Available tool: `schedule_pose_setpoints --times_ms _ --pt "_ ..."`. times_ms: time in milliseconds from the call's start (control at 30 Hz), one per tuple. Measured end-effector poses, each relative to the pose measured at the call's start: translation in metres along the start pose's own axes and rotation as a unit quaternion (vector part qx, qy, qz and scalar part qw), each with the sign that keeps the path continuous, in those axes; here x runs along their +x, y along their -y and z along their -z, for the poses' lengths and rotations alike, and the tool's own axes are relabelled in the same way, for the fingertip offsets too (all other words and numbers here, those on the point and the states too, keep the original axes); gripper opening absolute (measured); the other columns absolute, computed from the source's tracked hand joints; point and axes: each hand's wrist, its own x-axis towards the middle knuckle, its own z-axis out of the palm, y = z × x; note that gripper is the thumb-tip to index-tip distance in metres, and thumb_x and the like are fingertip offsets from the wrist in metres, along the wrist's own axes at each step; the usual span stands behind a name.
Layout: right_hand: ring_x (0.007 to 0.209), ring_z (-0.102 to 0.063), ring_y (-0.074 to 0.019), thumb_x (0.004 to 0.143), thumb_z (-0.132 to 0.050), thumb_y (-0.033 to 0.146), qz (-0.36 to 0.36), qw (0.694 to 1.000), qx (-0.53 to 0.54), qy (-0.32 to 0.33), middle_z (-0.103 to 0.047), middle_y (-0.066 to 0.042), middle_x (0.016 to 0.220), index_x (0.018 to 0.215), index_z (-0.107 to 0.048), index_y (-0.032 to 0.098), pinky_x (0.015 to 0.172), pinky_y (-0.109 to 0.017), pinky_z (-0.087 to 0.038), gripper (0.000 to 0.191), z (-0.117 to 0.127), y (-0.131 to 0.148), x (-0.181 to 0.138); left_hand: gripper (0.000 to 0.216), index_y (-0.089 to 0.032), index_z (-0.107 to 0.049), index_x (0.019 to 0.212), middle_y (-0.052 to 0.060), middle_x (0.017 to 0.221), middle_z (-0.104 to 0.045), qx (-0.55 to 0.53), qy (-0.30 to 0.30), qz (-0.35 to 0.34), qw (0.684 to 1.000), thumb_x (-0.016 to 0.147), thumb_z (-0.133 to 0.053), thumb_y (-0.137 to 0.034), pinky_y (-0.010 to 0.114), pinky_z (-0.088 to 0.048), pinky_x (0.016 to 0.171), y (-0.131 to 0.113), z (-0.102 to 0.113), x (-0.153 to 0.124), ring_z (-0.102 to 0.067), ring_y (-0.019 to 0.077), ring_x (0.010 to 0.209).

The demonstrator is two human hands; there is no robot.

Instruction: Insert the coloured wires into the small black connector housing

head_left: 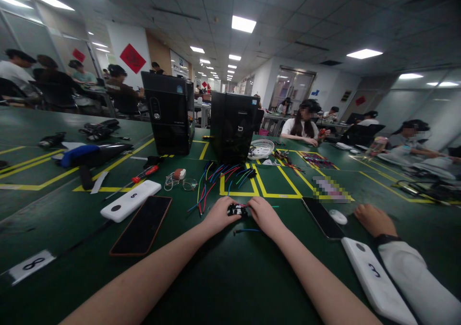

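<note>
Just in front of me, my left hand [218,213] is closed on a small black part with white patches [236,210], too small to make out fully. My right hand [265,215] is pinched at its right side, where a bit of red wire [244,205] shows at the fingertips. A green wire end [275,206] pokes out beyond the right hand. Below the hands lies a blue wire [248,230] with a dark end, partly hidden by the right hand. Several coloured wires [203,193] are spread on the table behind the hands.
Two black computer cases [234,126] stand behind. On the left are a phone [142,226], a white power bank [131,200], glasses [181,182] and a red screwdriver [145,173]. A white basket [261,149] sits beyond. A co-worker's hand [374,219] rests at right near another phone [321,217].
</note>
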Motion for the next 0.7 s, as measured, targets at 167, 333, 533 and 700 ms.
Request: schedule_pose_setpoints --times_ms 167,333,533,700 --pt "0.084 -0.050 -0.0174 0.085 -0.041 0.009 -0.033 0.998 0.039 -0.041 -0.055 -0.006 0.088 0.088 -0.053 0.018 0.077 -0.030 -0.042 0.016 -0.009 0.005 -0.001 0.030 -0.018 -0.061 0.093 0.004 0.094 -0.059 -0.005 0.004 0.009 1.000 0.068 -0.073 -0.028 0.034 -0.043 0.083 0.000 0.001 0.001 -0.055 0.0221 0.092" --pt "0.082 -0.051 -0.0175 0.085 -0.041 0.009 -0.049 0.998 0.018 -0.040 -0.055 -0.006 0.089 0.089 -0.053 0.017 0.074 -0.029 -0.041 0.016 -0.013 0.009 -0.002 0.030 -0.017 -0.061 0.093 0.005 0.095 -0.059 -0.003 -0.004 0.008 1.000 0.067 -0.073 -0.026 0.034 -0.043 0.085 0.001 0.001 0.001 -0.055 0.0222 0.093" --pt "0.079 -0.051 -0.0172 0.087 -0.042 0.015 -0.021 0.998 0.005 -0.067 -0.054 -0.006 0.085 0.084 -0.057 0.017 0.073 -0.029 -0.041 0.016 -0.008 0.006 0.002 0.029 -0.018 -0.062 0.092 0.005 0.094 -0.059 -0.007 -0.002 0.005 1.000 0.066 -0.073 -0.027 0.035 -0.043 0.085 0.002 0.001 0.002 -0.055 0.0225 0.092" --pt "0.084 -0.052 -0.0181 0.086 -0.043 0.018 -0.018 0.988 0.072 -0.133 -0.056 -0.007 0.086 0.090 -0.059 0.017 0.076 -0.032 -0.042 0.015 0.005 0.011 -0.002 0.028 -0.018 -0.062 0.093 0.005 0.093 -0.059 -0.007 -0.008 -0.005 1.000 0.068 -0.071 -0.028 0.035 -0.043 0.085 0.003 -0.001 0.001 -0.055 0.0224 0.092"
